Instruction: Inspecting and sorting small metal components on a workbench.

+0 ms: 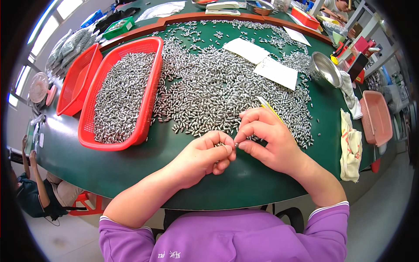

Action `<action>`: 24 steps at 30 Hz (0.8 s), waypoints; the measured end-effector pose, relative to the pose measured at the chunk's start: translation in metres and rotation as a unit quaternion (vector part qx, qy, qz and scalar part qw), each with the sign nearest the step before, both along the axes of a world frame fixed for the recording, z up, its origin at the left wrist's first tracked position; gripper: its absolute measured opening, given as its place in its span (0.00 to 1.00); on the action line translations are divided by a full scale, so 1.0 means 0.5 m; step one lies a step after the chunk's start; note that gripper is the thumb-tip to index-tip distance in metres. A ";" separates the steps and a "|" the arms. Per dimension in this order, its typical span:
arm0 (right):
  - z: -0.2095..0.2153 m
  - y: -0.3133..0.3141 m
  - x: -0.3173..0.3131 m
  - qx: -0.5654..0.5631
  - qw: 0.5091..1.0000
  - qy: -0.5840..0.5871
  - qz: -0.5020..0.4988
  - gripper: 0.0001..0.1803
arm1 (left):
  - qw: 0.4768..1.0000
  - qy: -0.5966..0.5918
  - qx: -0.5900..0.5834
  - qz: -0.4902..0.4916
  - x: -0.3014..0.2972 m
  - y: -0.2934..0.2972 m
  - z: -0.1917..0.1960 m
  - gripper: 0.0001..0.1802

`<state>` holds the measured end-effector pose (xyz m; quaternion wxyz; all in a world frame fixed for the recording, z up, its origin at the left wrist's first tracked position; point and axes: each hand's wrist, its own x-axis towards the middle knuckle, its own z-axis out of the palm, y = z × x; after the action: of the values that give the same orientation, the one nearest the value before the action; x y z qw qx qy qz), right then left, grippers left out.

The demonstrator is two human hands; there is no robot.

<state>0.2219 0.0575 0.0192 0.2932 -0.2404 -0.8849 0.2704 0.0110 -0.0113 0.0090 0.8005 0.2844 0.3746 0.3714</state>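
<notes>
Two hands meet: the left hand curls over some parts, the right hand pinches one part; a light pinch should serve best.

We see small, silver, spindle-shaped pieces that look like polished metal, smooth and bright with highlights. Beneath them, the dark green tabletop looks smooth and glossy, throwing back a pale glare at its left. The red, oblong, perforated basket reads to us as shiny moulded plastic; the pink rectangular basket looks like duller plastic. The reddish-brown raised edging resembles finished wood. We take the two white rectangular sheets for matt paper. The silver round bowl is smooth, reflective metal. The cream, red-marked rag is soft, creased cloth, and the purple shirt is matt fabric.
</notes>
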 end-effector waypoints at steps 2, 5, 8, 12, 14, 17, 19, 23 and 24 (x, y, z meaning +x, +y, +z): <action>-0.002 -0.002 -0.004 -0.012 0.999 0.048 0.018 0.08 | 1.000 -0.013 0.009 -0.019 -0.001 -0.001 0.001 0.05; -0.008 0.002 -0.007 0.030 0.998 0.054 0.021 0.09 | 0.999 -0.035 0.004 -0.019 -0.002 -0.001 0.001 0.06; -0.009 0.003 -0.008 0.051 0.996 0.061 0.026 0.09 | 1.000 -0.017 0.006 -0.019 0.000 -0.001 -0.001 0.06; -0.008 0.003 -0.014 0.089 0.992 0.082 0.046 0.10 | 0.999 0.015 0.034 -0.026 0.002 -0.003 -0.007 0.07; 0.000 -0.003 -0.015 0.106 0.991 0.077 -0.001 0.10 | 0.999 -0.006 0.042 -0.014 0.000 -0.002 -0.011 0.06; 0.004 -0.003 -0.007 0.102 0.993 0.060 -0.023 0.10 | 0.999 -0.019 0.046 -0.006 -0.001 0.000 -0.011 0.06; 0.001 -0.002 -0.009 0.108 0.992 0.070 -0.014 0.10 | 0.999 -0.027 0.041 -0.002 -0.001 0.000 -0.012 0.06; 0.001 -0.005 -0.010 0.103 0.993 0.064 0.005 0.12 | 0.998 -0.045 0.040 0.004 -0.002 -0.001 -0.016 0.07; 0.002 -0.005 -0.010 0.103 0.993 0.064 0.004 0.12 | 0.998 -0.045 0.040 0.004 -0.002 -0.001 -0.015 0.07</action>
<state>0.2167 0.0552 0.0200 0.3712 -0.1875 -0.8885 0.1941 0.0102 -0.0115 0.0014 0.8030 0.2983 0.3242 0.4013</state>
